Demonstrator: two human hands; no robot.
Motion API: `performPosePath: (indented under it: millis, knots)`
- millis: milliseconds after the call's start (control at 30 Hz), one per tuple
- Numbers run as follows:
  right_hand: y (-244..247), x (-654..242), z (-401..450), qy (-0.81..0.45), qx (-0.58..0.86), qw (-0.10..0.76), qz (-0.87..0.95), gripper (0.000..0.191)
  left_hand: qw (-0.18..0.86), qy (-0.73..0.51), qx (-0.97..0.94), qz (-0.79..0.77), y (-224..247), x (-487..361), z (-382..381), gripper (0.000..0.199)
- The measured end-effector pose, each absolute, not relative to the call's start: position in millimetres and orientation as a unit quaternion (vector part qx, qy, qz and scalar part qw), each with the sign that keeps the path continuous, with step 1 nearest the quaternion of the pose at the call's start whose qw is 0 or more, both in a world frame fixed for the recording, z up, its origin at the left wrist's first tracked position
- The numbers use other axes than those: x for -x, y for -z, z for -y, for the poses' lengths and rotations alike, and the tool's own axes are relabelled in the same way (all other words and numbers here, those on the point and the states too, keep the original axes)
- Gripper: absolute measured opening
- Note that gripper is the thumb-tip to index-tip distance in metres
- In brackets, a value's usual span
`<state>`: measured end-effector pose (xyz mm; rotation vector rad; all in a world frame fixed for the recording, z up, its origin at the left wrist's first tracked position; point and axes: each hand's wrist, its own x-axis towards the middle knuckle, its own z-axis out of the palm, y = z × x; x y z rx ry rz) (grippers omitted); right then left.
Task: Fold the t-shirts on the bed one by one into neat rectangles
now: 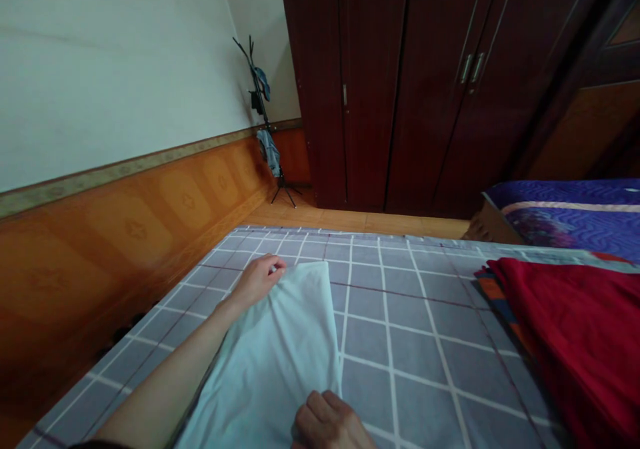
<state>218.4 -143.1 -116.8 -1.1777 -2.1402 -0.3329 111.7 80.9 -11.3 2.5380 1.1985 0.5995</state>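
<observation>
From where I stand, I see a person working on a pale blue-green cloth (pixel 280 349) with two bare hands. The cloth lies on a grey checked sheet (pixel 415 342) that covers a bed. I can't tell if it is a shirt or something else.

The work on it looks part way done to me. The far end is laid out, with a neat corner, and the right edge runs fairly straight. But there are soft creases across the middle, so it is not smooth yet. The near end goes out of sight, so I can't say how that part is.

The left hand (pixel 257 277) is at the far left corner of the cloth. Its grip is nearly closed, with thumb and finger curled close together at the edge. I can't tell if they pinch it. Most of the cloth lies to the right of that hand and arm.

The right hand (pixel 333 422) is low down, on the near part of the right edge. Its fingers are bent in over the cloth, but I can't see if its grip has hold of any. Most of the cloth is to its left and farther away.

Well off to the right, a red cloth (pixel 580 322) lies on an orange and blue one (pixel 495 289).
</observation>
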Motion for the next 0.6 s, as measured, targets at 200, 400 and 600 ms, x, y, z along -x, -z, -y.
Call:
performPosePath:
  millis: [200,400,600]
  knots:
    - [116,-219,146,0.108,0.454,0.313,0.827,0.026,0.162,-0.148,-0.9,-0.376,20,-174,-100,0.021]
    - [120,-213,142,0.149,0.42,0.28,0.85,0.031,0.177,-0.098,-0.905,-0.374,31,-201,-102,0.022]
    - [112,-205,145,0.204,0.397,0.26,0.856,0.035,0.18,-0.06,-0.91,-0.368,27,-217,-97,0.014]
